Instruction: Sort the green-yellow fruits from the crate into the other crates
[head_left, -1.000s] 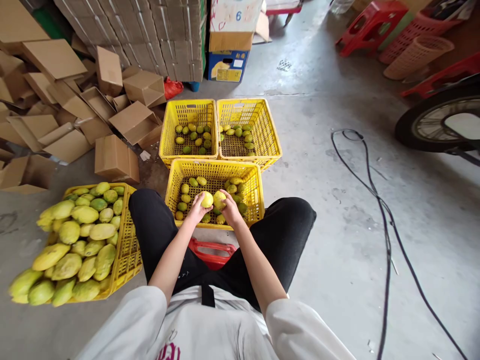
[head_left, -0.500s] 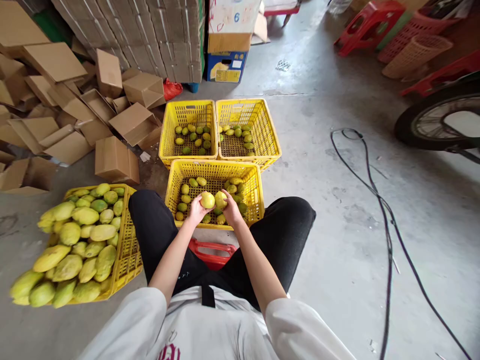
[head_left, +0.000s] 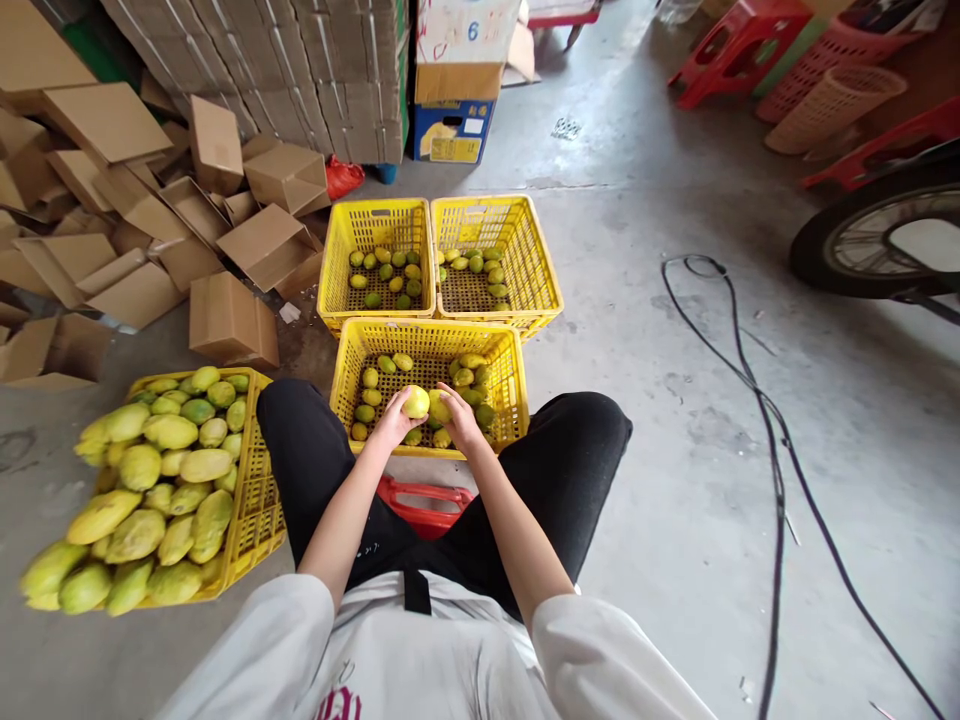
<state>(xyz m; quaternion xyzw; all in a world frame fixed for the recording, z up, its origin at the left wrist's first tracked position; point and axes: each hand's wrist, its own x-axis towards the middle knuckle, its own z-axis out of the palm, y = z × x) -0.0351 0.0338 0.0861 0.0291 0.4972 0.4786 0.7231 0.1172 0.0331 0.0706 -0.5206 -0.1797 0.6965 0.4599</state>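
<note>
Yellow fruit [head_left: 416, 402] was in the left hand [head_left: 391, 420], fingers curled partway round it, most of the skin showing. Right hand [head_left: 462, 418] had a second fruit [head_left: 438, 406], yellow-green, fingers bent over its far and right sides and hiding part of it. Both fruits were side by side above the near crate [head_left: 427, 335]; from where I stood, couldn't tell if they touched.

Near crate: yellow, slotted, on the floor [head_left: 637, 450] between the person's knees. Loose fruit in it at left, at right and along the near side, middle of the base mostly bare. Two more yellow crates butted up behind it: far left crate [head_left: 349, 222] and far right crate [head_left: 529, 250], each with a scatter of small green and yellow fruit.

Off the left knee, a heaped crate [head_left: 259, 500], bigger yellow-green fruit piled up over its rim. Red stool [head_left: 426, 507] showed between the thighs. Cardboard boxes [head_left: 232, 315] lay jumbled far left. Black cable [head_left: 776, 480] trailed across the floor at right, spoked wheel [head_left: 814, 240] beyond it.
</note>
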